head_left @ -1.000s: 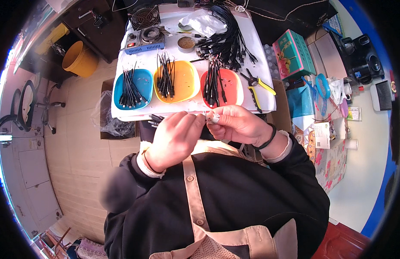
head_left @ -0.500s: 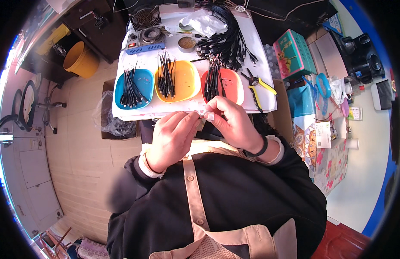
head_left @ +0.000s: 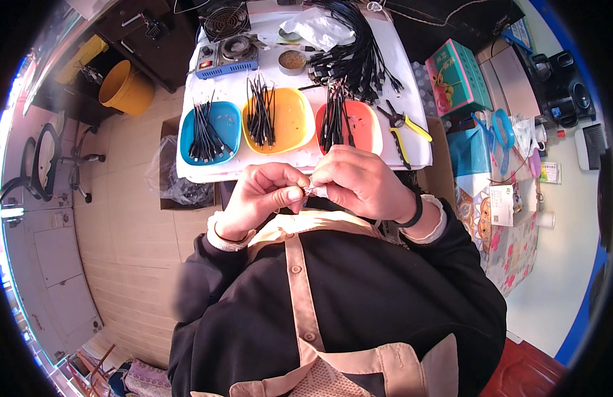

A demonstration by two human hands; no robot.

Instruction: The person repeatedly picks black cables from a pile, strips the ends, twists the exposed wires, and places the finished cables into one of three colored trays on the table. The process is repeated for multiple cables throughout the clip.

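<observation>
My left hand and my right hand meet in front of the table's near edge, their fingertips pinched together. Between them is a small pale and metallic piece, too small to name. Something white covers the tip of my right thumb. Just beyond the hands stand three trays: a blue tray, a yellow tray and a red tray. Each holds a bundle of short black cables with connector ends. Yellow-handled wire strippers lie to the right of the red tray.
Behind the trays are a blue soldering-type heater box, a round tin and a heap of black cables. An open carton with plastic bags stands on the floor at left. A green-and-pink box sits at right.
My hands have turned and lowered slightly; the left fingers have uncurled so the thumb shows on top. The view has shifted a little. The trays and cables stay in place.
</observation>
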